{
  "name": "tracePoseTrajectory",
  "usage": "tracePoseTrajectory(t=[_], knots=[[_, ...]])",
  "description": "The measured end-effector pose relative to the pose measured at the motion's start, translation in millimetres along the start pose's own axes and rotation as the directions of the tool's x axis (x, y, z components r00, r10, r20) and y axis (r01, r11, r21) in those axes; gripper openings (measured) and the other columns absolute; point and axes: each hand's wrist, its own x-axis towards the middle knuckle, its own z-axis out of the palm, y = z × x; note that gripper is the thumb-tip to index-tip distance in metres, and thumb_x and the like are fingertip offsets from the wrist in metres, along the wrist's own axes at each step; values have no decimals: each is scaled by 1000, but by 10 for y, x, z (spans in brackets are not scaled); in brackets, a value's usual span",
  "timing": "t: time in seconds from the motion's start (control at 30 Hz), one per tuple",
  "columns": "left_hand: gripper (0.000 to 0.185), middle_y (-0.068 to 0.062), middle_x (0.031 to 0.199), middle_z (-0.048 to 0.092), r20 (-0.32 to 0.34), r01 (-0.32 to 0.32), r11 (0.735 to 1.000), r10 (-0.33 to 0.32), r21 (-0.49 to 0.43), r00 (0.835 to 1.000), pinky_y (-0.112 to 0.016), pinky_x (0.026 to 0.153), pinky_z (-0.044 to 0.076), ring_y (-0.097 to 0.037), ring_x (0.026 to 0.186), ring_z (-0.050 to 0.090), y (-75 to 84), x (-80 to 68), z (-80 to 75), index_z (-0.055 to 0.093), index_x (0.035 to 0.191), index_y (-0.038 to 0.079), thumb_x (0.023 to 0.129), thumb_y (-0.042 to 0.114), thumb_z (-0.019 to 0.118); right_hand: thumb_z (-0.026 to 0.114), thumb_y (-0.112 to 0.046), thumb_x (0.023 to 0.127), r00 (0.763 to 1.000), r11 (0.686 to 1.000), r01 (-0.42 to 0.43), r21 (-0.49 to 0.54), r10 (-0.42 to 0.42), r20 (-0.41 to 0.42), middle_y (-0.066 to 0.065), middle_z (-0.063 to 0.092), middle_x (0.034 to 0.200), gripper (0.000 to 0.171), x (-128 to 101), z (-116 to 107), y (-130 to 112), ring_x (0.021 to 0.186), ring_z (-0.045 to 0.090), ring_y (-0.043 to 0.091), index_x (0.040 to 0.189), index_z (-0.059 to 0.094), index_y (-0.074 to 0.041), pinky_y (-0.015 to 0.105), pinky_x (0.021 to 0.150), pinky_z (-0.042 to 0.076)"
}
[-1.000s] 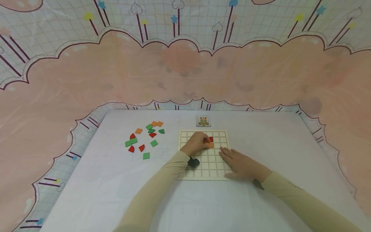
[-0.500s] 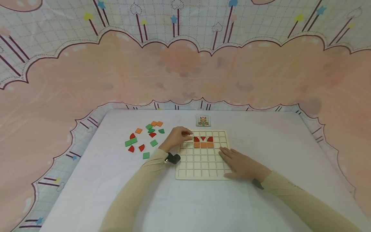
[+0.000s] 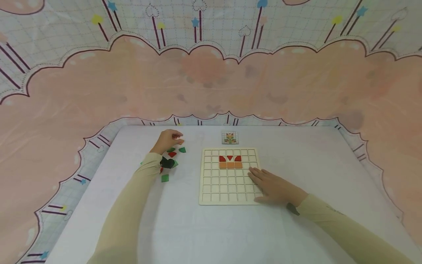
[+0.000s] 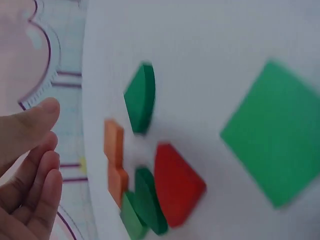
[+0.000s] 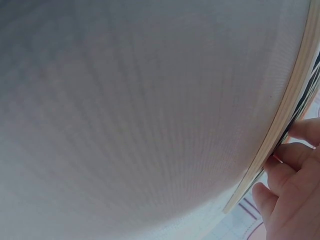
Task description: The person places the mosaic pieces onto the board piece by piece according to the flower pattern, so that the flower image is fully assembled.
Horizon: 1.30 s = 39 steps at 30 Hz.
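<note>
My left hand [image 3: 175, 138] hovers over the far end of a scatter of loose coloured pieces. In the left wrist view its thumb and fingers [image 4: 42, 172] are apart and hold nothing. Beside them lie orange squares [image 4: 114, 150], a green quarter-round [image 4: 141, 97], a red piece [image 4: 176, 182] and a green square [image 4: 275, 132]. My right hand [image 3: 271, 186] rests flat on the near right part of the wooden grid board [image 3: 217, 190]. Three red pieces [image 3: 229, 158] sit in the board above a row of orange squares [image 3: 230, 165].
A small pattern card [image 3: 230, 138] lies just beyond the board. More green and red pieces [image 3: 165, 178] lie left of the board, partly under my left wrist. The white table top [image 3: 313, 161] has a patterned cloth border and pink backdrop around it.
My left hand has left the board and swung left and away to the loose pieces. It uncovered the red and orange pieces in the board. The right hand stayed put.
</note>
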Motion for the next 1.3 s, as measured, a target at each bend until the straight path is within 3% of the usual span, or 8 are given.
tracePoseTrajectory(t=[0.23, 0.53, 0.77, 0.9, 1.3], knots=[[34, -26, 120, 57, -31, 120, 992, -119, 38, 992, -46, 96, 45, -35, 108, 52, -252, 39, -39, 59, 120, -6, 89, 10, 62, 51, -57, 89, 1000, 1000, 22, 5, -21, -9, 14, 16, 157, 86, 9, -4, -23, 145, 17, 30, 149, 21, -4, 44, 117, 22], [35, -27, 117, 58, -72, 191, 981, -188, 32, 980, -45, 95, 45, -34, 103, 52, -267, 0, 35, 60, 117, -9, 87, 9, 66, 51, -57, 89, 1000, 1000, 17, 4, -17, -3, 13, 16, 158, 86, 18, 7, -27, 145, 16, 29, 149, 21, -4, 44, 117, 22], [34, -25, 116, 61, -39, 154, 988, -155, -14, 987, -44, 96, 46, -34, 104, 55, -348, 43, 55, 61, 118, -6, 84, -1, 64, 52, -56, 88, 1000, 1000, 9, 16, -9, 3, 12, 16, 158, 85, 23, 9, -35, 146, 16, 29, 149, 21, -5, 44, 117, 21], [36, -23, 120, 60, -23, 179, 983, -180, -29, 983, -45, 99, 44, -33, 106, 54, -404, 55, 53, 60, 119, -4, 84, 4, 67, 52, -56, 88, 1000, 1000, 11, 7, -11, -1, 13, 17, 157, 85, 16, 1, -35, 145, 17, 29, 149, 22, -4, 44, 117, 22], [32, -24, 116, 61, -61, 203, 979, -203, -3, 977, -44, 97, 45, -31, 101, 54, -346, 17, 59, 63, 115, -5, 86, 9, 67, 50, -58, 88, 1000, 1000, 12, -4, -12, 0, 14, 17, 157, 86, 14, -18, -21, 145, 17, 30, 148, 23, -3, 44, 117, 22]])
